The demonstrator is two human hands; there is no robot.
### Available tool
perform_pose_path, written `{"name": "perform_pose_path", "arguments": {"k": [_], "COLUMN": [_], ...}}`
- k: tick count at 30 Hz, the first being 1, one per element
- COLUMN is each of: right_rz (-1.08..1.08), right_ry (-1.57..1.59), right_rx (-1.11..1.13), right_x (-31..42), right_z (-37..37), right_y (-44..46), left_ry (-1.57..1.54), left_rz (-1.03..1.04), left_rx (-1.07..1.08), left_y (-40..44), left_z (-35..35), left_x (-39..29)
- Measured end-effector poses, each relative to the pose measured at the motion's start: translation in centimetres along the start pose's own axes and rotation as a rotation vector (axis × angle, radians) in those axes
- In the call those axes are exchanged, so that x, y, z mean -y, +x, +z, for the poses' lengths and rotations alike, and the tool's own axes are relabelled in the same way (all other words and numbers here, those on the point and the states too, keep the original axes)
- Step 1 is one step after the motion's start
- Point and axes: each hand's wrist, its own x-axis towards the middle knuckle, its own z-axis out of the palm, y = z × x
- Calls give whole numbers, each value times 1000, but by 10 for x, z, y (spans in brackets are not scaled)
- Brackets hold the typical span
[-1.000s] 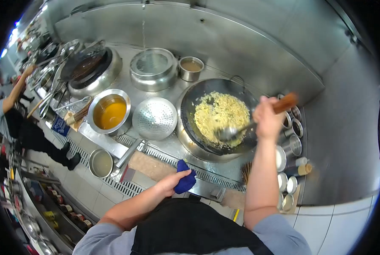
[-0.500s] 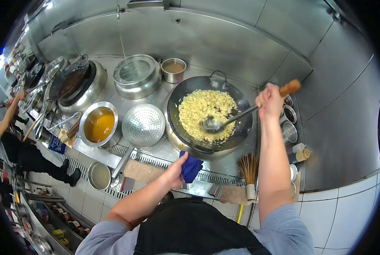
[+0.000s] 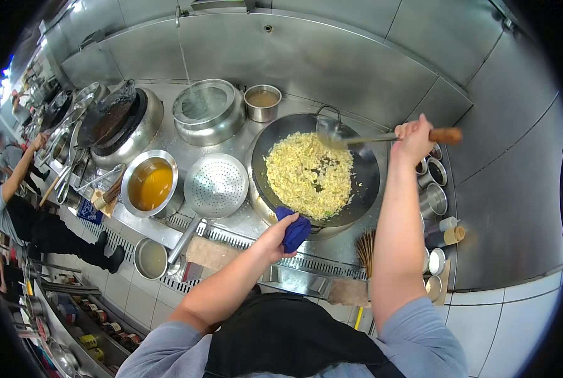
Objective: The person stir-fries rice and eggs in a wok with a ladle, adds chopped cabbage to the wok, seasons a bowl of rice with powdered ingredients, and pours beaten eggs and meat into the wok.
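Note:
My right hand (image 3: 412,140) is closed round the long handle of a metal ladle (image 3: 382,138) with a wooden grip end. The ladle's bowl is at the far side of a black wok (image 3: 368,176), at the upper edge of the yellow egg fried rice (image 3: 307,173). Closed on a folded blue cloth (image 3: 296,232), my left hand (image 3: 276,239) is at the wok's near rim. The cloth covers part of that rim, so I cannot tell whether it grips the wok's near handle.
Left of the wok are a perforated strainer (image 3: 216,186), a pot of orange liquid (image 3: 150,186) and a lidded-looking steel burner (image 3: 209,113). A bamboo brush (image 3: 365,251) and several seasoning containers (image 3: 433,200) stand to the right. Another person (image 3: 35,220) works at far left.
The ladle has moved from the rice's near part to the wok's far side. My left hand with the cloth has moved up and right to the wok's near rim.

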Motion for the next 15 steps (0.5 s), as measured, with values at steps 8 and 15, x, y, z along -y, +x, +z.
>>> {"name": "perform_pose_path", "arguments": {"k": [8,15], "right_rz": [409,248], "right_ry": [-197,-323], "right_rx": [362,143], "right_x": [24,22], "right_z": [62,72], "right_y": [-42,-51], "left_ry": [-135,-288], "left_rz": [-45,163], "left_rx": [-58,-89], "left_y": [38,-79], "left_z": [18,36], "left_x": [-14,55]}}
